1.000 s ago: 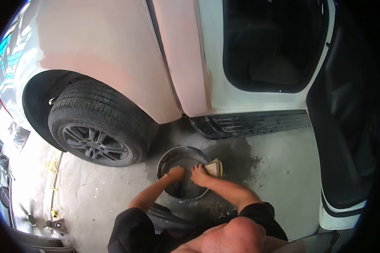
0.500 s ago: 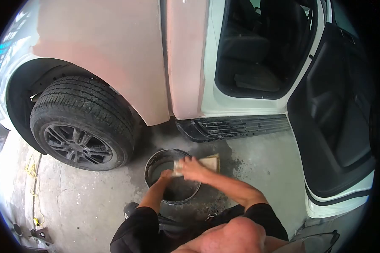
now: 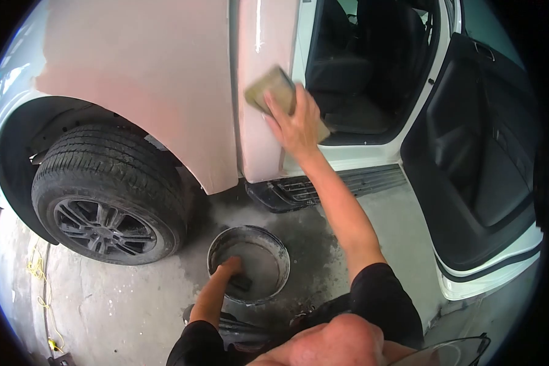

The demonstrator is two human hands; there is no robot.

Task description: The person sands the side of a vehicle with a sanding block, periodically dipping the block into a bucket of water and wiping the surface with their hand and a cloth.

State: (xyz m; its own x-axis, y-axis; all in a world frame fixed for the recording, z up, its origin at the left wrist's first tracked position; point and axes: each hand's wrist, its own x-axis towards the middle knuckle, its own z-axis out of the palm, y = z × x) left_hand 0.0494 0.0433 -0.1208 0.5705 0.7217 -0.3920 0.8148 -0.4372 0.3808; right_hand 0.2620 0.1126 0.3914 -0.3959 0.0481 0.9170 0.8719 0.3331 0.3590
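Note:
My right hand (image 3: 296,125) is raised to the truck's pinkish, primed pillar panel (image 3: 260,143). Its fingers are wrapped round a long tan rectangular pad (image 3: 273,88), blurred at its upper end, which overlaps the panel and the door opening. My left hand (image 3: 230,266) reaches down inside a round black bucket (image 3: 287,256) on the floor. Grey, cloudy water (image 3: 262,259) fills its lower part. A dark block-like thing (image 3: 241,282) shows at the left fingers, partly hidden under the hand.
Left of the bucket stands a wheel (image 3: 107,226) under the fender (image 3: 134,67). A black side step (image 3: 341,186) runs below the door opening, and the open door (image 3: 479,158) stands at the right. A yellow cord (image 3: 41,299) lies on the concrete floor (image 3: 122,305).
My right hand has gone from over the bucket up to the pillar panel, carrying the tan pad. My left hand has let the pad go and dropped lower into the bucket.

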